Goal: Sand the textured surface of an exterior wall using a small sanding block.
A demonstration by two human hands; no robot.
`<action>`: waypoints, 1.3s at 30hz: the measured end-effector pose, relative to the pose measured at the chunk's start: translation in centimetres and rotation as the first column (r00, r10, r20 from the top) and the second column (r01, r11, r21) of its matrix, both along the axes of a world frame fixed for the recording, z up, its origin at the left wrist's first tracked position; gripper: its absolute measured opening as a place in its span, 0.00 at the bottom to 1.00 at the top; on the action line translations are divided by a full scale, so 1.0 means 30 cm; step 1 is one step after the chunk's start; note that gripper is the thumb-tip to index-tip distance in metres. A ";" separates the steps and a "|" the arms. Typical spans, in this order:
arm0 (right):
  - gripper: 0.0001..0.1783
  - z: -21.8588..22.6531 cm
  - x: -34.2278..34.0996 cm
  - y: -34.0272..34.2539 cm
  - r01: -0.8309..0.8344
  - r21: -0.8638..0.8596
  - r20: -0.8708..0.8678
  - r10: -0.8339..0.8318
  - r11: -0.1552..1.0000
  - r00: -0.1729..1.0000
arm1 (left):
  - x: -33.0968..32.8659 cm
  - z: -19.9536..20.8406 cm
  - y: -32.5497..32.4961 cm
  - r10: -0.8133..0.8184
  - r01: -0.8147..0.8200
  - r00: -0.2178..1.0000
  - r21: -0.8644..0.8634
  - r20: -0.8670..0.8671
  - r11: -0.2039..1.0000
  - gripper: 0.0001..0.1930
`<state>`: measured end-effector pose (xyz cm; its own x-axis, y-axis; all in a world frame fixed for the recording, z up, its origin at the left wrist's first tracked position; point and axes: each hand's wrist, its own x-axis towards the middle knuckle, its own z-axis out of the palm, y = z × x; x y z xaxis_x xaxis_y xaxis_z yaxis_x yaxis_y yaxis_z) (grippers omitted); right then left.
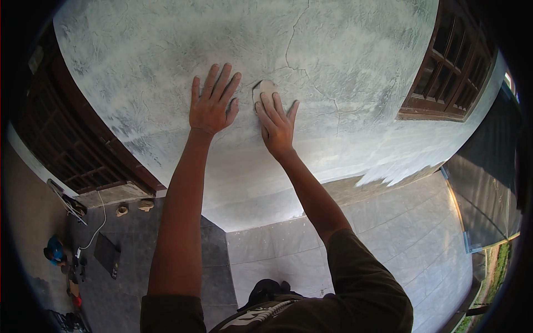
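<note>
My left hand (212, 104) lies flat on the grey-white plastered wall (355, 50), fingers spread, holding nothing. Just to its right, my right hand (277, 123) presses a pale beige piece of sandpaper (267, 87) against the wall. Its fingers lie over the sheet and the thumb stands out to the right. One dark upper-left edge of the sheet lifts or folds; the part under my fingers is hidden. A thin crack (288, 47) runs down the plaster above and to the right of this hand.
Brown wooden windows flank the wall, one at right (447, 64) and a larger framed opening at left (69, 133). A light sheet (355, 244) covers the floor below. At lower left are a white cable (103, 213), a dark flat panel (106, 254) and shoes (145, 205).
</note>
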<state>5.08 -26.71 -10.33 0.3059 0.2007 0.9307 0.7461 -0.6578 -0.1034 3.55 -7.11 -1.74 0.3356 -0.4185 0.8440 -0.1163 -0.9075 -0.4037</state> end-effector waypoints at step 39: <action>0.22 0.107 -0.023 0.025 -0.041 0.148 0.038 0.036 0.988 0.999 | -0.006 0.006 -0.002 0.001 -0.001 1.000 -0.013 0.007 1.000 0.31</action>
